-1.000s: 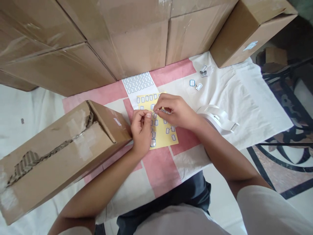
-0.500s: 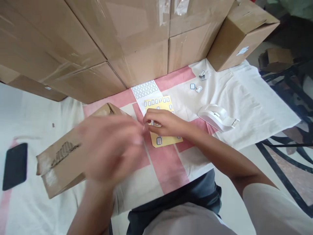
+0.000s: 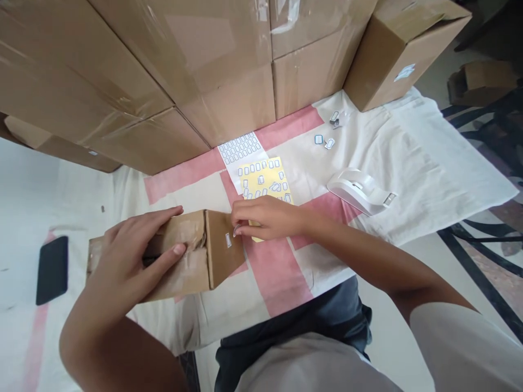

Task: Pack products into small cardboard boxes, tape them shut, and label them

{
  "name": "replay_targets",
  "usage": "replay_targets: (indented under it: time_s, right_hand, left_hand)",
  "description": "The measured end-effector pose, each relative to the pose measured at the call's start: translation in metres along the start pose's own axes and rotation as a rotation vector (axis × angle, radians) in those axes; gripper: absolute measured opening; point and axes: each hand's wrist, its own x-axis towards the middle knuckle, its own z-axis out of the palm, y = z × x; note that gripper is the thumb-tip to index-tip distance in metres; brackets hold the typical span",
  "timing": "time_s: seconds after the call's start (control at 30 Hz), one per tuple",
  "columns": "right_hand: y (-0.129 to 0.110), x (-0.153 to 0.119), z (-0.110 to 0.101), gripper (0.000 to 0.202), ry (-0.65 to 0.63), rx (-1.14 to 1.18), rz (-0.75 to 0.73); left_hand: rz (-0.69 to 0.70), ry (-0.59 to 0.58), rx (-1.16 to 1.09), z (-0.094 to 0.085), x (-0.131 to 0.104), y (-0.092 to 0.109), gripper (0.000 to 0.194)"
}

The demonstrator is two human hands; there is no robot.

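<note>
Currently the cardboard box (image 3: 196,276) sits on the cloth (image 3: 278,288) beneath the wide-spread left hand (image 3: 131,256); the right hand (image 3: 255,218) pinches what seems a small pale piece (image 3: 236,231) near the end label (image 3: 228,240). Slack pressure could let the box skid, knocking that piece loose. Half a second ago, the left hand blurred mid-air.

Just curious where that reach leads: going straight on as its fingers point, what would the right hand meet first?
Probably the end face of the cardboard box under the left hand, near its small label; whether the right hand touches the box is hard to tell from this one view.
</note>
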Motion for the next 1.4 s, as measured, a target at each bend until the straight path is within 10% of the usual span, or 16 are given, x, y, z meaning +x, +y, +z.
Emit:
replay_targets:
  time_s: [1.03, 1.23, 1.4]
  right_hand:
    - [-0.014, 0.008, 0.014, 0.009, -0.042, -0.02, 0.077]
    - [-0.006, 0.014, 0.004, 0.066, 0.24, -0.248, 0.51]
    - [0.004, 0.014, 0.011, 0.068, 0.14, -0.122, 0.231]
  left_hand:
    - [0.055, -0.131, 0.177, -0.001, 0.0, 0.008, 0.051]
    - [0.025, -0.168, 0.192, -0.001, -0.001, 0.011, 0.051]
    - [-0.02, -0.177, 0.153, 0.0, 0.003, 0.014, 0.053]
